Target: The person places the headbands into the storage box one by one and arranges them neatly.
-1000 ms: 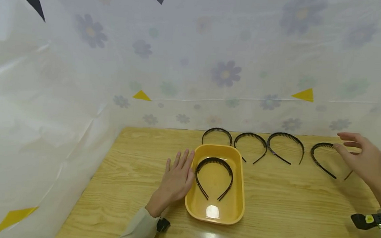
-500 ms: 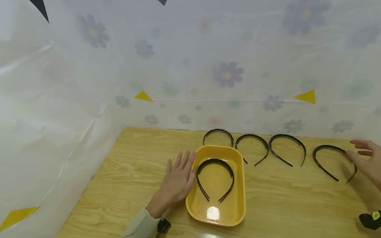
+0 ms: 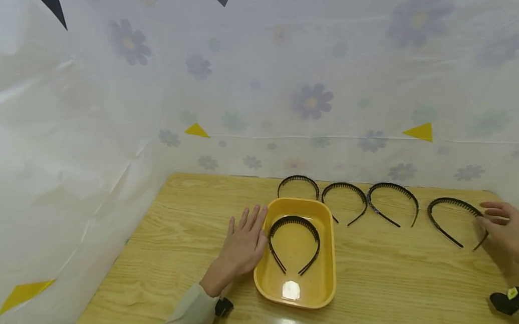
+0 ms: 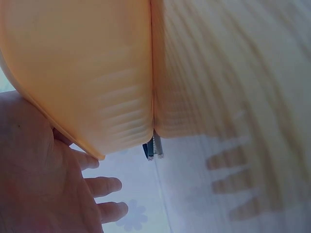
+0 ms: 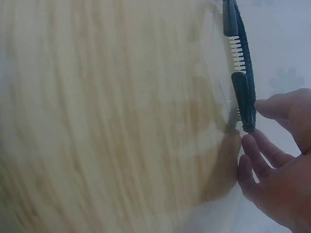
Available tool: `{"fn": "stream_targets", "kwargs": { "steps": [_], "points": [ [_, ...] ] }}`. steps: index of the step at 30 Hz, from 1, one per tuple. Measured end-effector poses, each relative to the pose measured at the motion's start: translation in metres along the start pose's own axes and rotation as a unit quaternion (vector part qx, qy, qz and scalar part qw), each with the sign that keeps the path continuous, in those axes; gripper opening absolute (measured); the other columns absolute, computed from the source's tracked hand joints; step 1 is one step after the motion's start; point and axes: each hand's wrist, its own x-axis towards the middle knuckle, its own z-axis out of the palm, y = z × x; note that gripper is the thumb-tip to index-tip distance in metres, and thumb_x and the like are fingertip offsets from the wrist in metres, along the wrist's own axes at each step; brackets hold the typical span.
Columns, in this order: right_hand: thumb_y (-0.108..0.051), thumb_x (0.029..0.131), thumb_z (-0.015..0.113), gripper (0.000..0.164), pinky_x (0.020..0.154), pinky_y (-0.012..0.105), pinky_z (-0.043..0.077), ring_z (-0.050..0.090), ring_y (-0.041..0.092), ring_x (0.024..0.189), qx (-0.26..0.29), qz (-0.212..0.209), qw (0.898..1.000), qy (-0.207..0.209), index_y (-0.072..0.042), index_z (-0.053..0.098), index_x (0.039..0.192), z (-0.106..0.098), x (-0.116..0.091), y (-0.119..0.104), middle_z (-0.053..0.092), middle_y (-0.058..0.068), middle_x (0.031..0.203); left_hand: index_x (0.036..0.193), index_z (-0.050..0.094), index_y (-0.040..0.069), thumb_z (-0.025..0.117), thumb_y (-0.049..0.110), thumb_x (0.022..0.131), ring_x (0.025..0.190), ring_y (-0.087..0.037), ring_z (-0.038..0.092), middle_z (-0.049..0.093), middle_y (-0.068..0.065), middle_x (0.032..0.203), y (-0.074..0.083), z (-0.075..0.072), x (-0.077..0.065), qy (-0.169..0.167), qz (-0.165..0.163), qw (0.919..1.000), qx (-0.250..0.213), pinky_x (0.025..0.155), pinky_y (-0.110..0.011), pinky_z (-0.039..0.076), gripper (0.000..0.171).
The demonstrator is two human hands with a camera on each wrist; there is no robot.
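Observation:
A yellow tray [image 3: 293, 301] stands at the middle of the table with black toothed headbands [image 3: 295, 219], overlapping, inside it. My left hand [image 3: 241, 246] rests along the tray's left wall, fingers straight; in the left wrist view the palm [image 4: 39, 160] lies against the rim. At the far right, my right hand [image 3: 514, 232] is at the right side of a black headband [image 3: 440, 230] lying on the table. In the right wrist view, the thumb and fingertips of that hand [image 5: 282, 170] pinch the edge of the headband [image 5: 247, 92].
Several more black headbands lie in a row behind and right of the tray: one headband [image 3: 299, 179] partly hidden by it, another headband [image 3: 344, 186], and a third headband [image 3: 393, 186]. A flowered white sheet [image 3: 254, 106] rises at the wooden table's [image 3: 381, 291] back edge.
My right hand has moved slightly right and down onto the right side of the far-right headband. The left hand stays against the tray. The headbands look unmoved; the view shifts slightly.

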Motion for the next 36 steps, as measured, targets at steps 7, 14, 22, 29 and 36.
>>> {"fn": "stream_targets", "kwargs": {
  "steps": [7,14,22,29,36],
  "points": [
    [-0.005,0.102,0.057,0.046,0.077,0.072,0.044,0.042,0.066,0.108,-0.015,-0.004,1.0,-0.018,0.015,0.042,0.141,0.0021,0.0003,0.0011,0.04,0.046,0.132,0.167,0.015,0.017,0.025,0.029,0.111,0.157,-0.032,0.007,0.011,-0.005,0.171,0.0001,0.0,-0.0002,0.004,0.001,1.0,-0.004,0.12,-0.067,0.006,0.058],
    [0.0,0.101,0.056,0.035,0.072,0.068,0.048,0.048,0.065,0.106,-0.039,-0.017,0.999,-0.018,0.015,0.052,0.132,0.0032,0.0017,0.0021,0.044,0.043,0.131,0.167,0.016,0.017,0.024,0.03,0.112,0.157,-0.033,0.007,0.012,-0.006,0.171,0.0,-0.0001,-0.0001,0.004,-0.001,1.0,-0.005,0.12,-0.068,0.006,0.058],
    [0.001,0.1,0.054,0.036,0.072,0.068,0.048,0.049,0.066,0.104,-0.054,-0.012,0.998,-0.005,0.017,0.054,0.132,0.0035,-0.0007,0.0045,0.045,0.046,0.13,0.167,0.016,0.016,0.025,0.029,0.111,0.157,-0.034,0.008,0.013,-0.007,0.171,0.0012,-0.0014,-0.0009,0.004,0.001,1.0,-0.007,0.12,-0.068,0.006,0.058],
    [-0.004,0.103,0.054,0.039,0.061,0.047,0.054,0.05,0.065,0.107,-0.056,0.023,0.998,0.005,0.018,0.053,0.135,-0.0005,-0.0065,-0.002,0.048,0.048,0.128,0.167,0.015,0.017,0.025,0.03,0.112,0.157,-0.032,0.007,0.013,-0.007,0.171,0.0005,-0.0005,-0.0007,0.004,0.002,1.0,-0.004,0.12,-0.067,0.006,0.057],
    [-0.009,0.108,0.047,0.045,0.082,0.062,0.05,0.051,0.058,0.109,-0.011,0.076,0.997,-0.018,0.021,0.044,0.141,-0.0021,-0.0044,0.0037,0.042,0.051,0.134,0.167,0.012,0.02,0.024,0.031,0.112,0.157,-0.033,0.008,0.015,-0.01,0.171,0.0011,-0.0017,-0.0007,0.002,0.0,1.0,-0.003,0.12,-0.068,0.006,0.058]
  ]
}}
